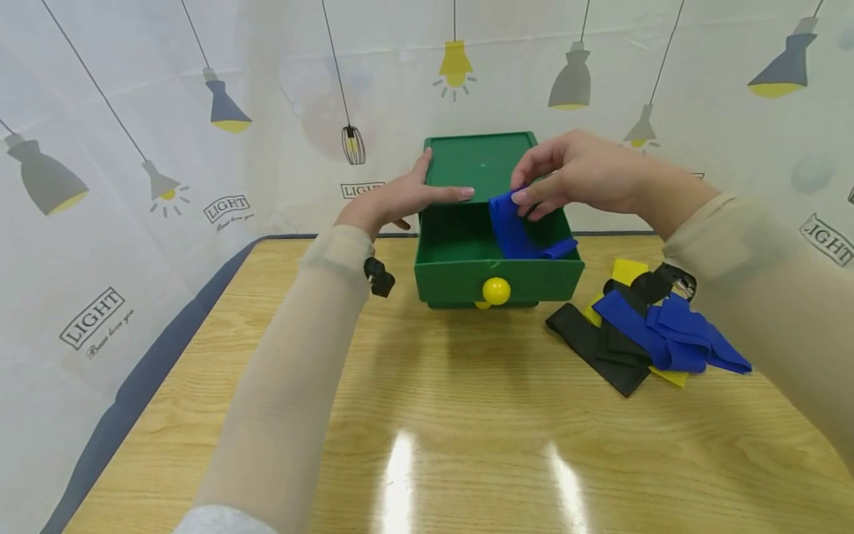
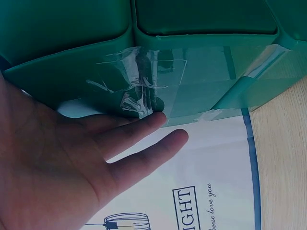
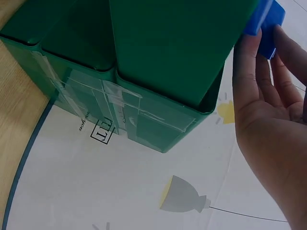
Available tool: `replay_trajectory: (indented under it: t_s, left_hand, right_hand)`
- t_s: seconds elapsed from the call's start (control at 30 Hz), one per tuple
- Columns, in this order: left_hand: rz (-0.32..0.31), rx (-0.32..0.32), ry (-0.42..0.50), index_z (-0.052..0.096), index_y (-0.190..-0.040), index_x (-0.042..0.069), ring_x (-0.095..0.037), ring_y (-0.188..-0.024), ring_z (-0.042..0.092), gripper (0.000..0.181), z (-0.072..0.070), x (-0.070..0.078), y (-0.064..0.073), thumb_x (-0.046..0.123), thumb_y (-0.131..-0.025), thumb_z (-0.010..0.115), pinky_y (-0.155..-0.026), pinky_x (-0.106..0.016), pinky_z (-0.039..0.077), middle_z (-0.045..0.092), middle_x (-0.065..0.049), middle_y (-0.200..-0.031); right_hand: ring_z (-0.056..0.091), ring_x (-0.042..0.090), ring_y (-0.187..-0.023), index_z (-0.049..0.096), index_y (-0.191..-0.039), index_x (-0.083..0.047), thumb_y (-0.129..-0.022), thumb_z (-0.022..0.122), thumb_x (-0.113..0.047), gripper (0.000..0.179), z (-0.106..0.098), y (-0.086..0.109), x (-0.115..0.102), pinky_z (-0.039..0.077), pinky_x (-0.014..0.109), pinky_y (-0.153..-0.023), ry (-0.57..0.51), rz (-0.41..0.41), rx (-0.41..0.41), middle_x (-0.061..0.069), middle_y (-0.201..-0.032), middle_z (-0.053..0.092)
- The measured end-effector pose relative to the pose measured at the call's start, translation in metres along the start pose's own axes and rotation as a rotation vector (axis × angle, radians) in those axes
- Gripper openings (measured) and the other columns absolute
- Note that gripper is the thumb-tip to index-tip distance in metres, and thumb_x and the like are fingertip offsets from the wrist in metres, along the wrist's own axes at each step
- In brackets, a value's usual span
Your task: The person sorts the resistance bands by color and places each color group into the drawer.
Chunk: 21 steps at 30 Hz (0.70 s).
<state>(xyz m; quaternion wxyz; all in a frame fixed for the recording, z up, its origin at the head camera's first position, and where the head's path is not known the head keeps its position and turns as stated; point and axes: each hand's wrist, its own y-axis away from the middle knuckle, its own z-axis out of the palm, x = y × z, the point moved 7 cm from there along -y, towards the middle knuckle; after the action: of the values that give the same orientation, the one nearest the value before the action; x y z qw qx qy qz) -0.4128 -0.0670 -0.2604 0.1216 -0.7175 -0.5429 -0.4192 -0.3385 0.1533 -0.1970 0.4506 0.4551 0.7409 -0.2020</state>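
A small green drawer cabinet [image 1: 474, 159] stands at the back of the table, its top drawer [image 1: 447, 283] pulled out and showing a yellow knob [image 1: 496, 291]. With thumb and fingertips my right hand [image 1: 587, 174] pinches the upper end of a blue flat band [image 1: 508, 230], whose lower part lies inside the drawer. The right wrist view also shows that band [image 3: 269, 31] between the fingers. My left hand [image 1: 403, 199] rests against the cabinet's left side, thumb over its top edge. In the left wrist view its fingers are extended along the green side, holding nothing.
Right of the cabinet lies a loose pile of flat bands: blue [image 1: 674, 337], black [image 1: 600, 352] and yellow [image 1: 629, 271]. Behind the wooden table [image 1: 467, 445] hangs a white cloth [image 1: 280, 89] printed with lamps. Clear tape [image 2: 144, 81] runs along the cabinet's side.
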Motion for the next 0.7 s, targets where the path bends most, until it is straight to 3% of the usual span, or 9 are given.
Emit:
replay_trajectory:
  t_s: [0.7]
  left_hand:
    - [-0.002,0.001,0.005,-0.026,-0.166,0.041,-0.031,-0.165,0.023,0.125,0.0000,-0.0006,0.0009,0.077,-0.090,0.066,-0.122,-0.060,0.042,-0.008,0.000,-0.182]
  right_hand:
    - [0.078,0.022,-0.102,0.070,-0.116,0.003,-0.102,0.070,-0.007,0.017,0.0100,-0.0108,0.0060,0.065,0.035,-0.092,-0.060,0.028,-0.005,0.008,-0.109,0.074]
